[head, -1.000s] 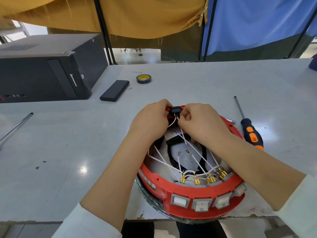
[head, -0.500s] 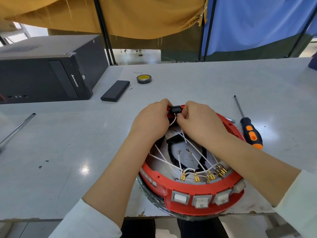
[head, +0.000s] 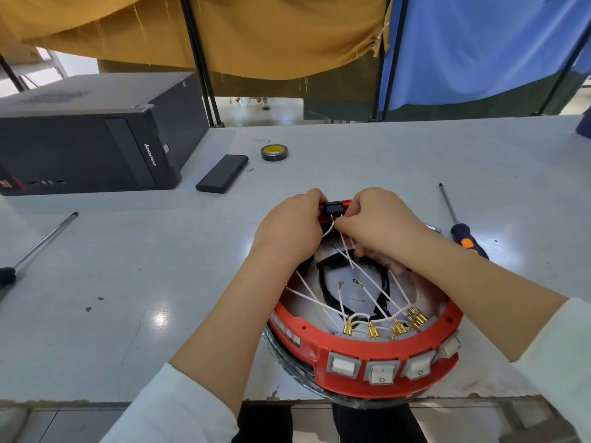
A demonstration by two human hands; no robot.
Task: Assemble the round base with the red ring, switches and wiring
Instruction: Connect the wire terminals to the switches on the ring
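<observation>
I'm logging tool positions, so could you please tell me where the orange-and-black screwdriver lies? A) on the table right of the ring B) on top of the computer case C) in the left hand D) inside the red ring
A: the orange-and-black screwdriver lies on the table, right of the red ring.

The right hand [head: 380,223] now sits a bit lower on the black switch [head: 334,208], so more of the switch's top shows than before. Its fingertips now pinch the white wire [head: 329,231] right under the switch. The left hand [head: 292,227] has slid a little closer to it.
</observation>
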